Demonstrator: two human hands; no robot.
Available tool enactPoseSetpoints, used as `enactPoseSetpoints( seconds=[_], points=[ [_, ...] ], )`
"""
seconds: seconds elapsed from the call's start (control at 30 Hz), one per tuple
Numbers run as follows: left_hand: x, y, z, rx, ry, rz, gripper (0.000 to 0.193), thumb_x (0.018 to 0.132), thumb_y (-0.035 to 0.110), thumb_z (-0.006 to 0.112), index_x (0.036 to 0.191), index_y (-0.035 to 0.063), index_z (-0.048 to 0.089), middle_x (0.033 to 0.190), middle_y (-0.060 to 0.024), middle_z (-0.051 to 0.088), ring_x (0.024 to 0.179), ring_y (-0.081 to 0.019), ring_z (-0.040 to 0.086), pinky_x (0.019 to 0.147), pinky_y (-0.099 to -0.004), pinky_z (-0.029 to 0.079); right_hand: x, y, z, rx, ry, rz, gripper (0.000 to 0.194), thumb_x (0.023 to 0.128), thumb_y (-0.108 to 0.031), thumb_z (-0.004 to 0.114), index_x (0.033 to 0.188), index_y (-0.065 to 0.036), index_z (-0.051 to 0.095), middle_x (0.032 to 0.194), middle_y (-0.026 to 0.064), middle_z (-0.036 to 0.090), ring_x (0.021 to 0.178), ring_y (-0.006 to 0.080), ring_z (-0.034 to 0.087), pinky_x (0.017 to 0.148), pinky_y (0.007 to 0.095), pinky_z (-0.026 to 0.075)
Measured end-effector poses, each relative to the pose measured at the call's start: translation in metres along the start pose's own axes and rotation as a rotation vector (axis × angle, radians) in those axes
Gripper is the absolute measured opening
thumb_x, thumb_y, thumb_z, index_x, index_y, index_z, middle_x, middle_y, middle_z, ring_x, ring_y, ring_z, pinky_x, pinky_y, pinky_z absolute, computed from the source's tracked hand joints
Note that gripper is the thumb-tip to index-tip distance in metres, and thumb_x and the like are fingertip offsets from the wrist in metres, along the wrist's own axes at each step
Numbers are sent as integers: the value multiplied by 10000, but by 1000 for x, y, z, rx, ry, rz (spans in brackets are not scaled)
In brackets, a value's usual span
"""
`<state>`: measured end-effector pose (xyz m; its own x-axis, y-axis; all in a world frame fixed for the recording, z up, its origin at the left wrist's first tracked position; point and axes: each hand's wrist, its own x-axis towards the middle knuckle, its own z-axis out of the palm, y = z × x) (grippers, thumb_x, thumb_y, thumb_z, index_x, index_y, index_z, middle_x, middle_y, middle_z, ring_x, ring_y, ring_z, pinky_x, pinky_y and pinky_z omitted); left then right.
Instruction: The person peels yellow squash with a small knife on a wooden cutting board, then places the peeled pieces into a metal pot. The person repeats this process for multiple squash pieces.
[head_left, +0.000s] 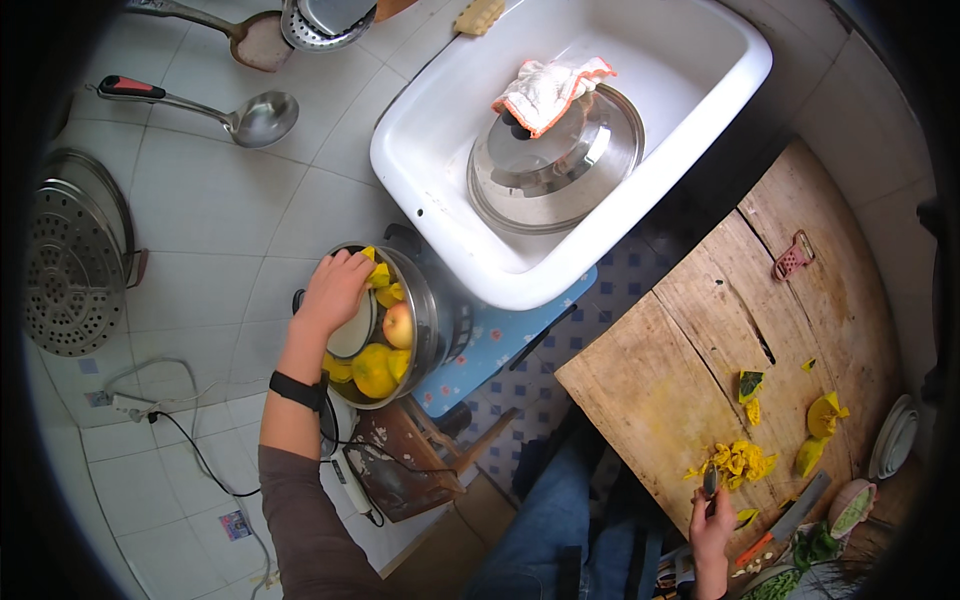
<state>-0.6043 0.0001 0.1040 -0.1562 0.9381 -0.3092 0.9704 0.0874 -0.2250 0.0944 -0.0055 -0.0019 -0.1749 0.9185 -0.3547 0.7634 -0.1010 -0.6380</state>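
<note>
My left hand (337, 289) reaches over the rim of a steel pot (424, 300), its fingers on a yellow pumpkin piece (379, 274). Inside the pot are an apple (398, 325), more yellow pumpkin pieces (373, 370) and a pale round dish (352, 334), partly covered by my hand. My right hand (712, 525) grips a metal spoon (710, 480) at the near edge of a wooden table (675, 360). The spoon's bowl touches a heap of stringy pumpkin pulp (742, 463). Two pumpkin chunks (823, 414) lie to the right of the heap.
A cleaver (801, 506) with an orange handle lies near the table's edge, beside bowls of greens (851, 506). A pink peeler (793, 256) rests farther back. The white basin (517, 277) holds a steel lid (555, 172) and a cloth (547, 94). Cords (202, 450) run at left.
</note>
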Motion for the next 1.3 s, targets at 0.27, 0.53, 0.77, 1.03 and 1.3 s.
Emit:
enactPoseSetpoints(
  seconds=[0.27,0.53,0.77,1.03,1.3],
  points=[
    [30,-2,-3,247,-363,12,255,878,76,669,1128,91,722,1164,-47,675,1170,-261,558,990,-380,434,1,-7,4,25,13,-12,72,950,-62,729,1002,-23,697,618,45,580,489,105,472,481,294,349],
    [18,-7,20,-272,107,-316,376,858,133,784,1187,10,648,1220,-152,667,1164,-377,630,1009,-441,509,-4,-1,3,32,-1,36,71,955,-55,724,1009,-26,688,628,33,561,503,102,464,488,291,342],
    [-1,-14,72,-518,179,-416,652,835,303,855,1345,7,579,1332,-214,643,1223,-403,621,1052,-450,502,-2,-5,3,28,-3,46,68,954,-54,724,998,-34,677,642,31,559,516,100,467,496,290,349],
    [4,-25,97,-417,76,-581,824,785,600,813,1429,131,601,1327,-146,684,1420,-315,462,1174,-512,236,-3,-6,6,12,-1,33,64,951,-56,729,989,-37,681,626,32,544,508,101,456,491,292,344],
    [17,-15,69,-462,11,-803,779,694,665,847,1224,104,741,1101,-79,771,1084,-251,686,1117,-510,288,-4,-11,7,-21,24,-22,72,947,-63,736,982,-32,680,605,40,525,491,116,451,485,304,337]
  ],
)
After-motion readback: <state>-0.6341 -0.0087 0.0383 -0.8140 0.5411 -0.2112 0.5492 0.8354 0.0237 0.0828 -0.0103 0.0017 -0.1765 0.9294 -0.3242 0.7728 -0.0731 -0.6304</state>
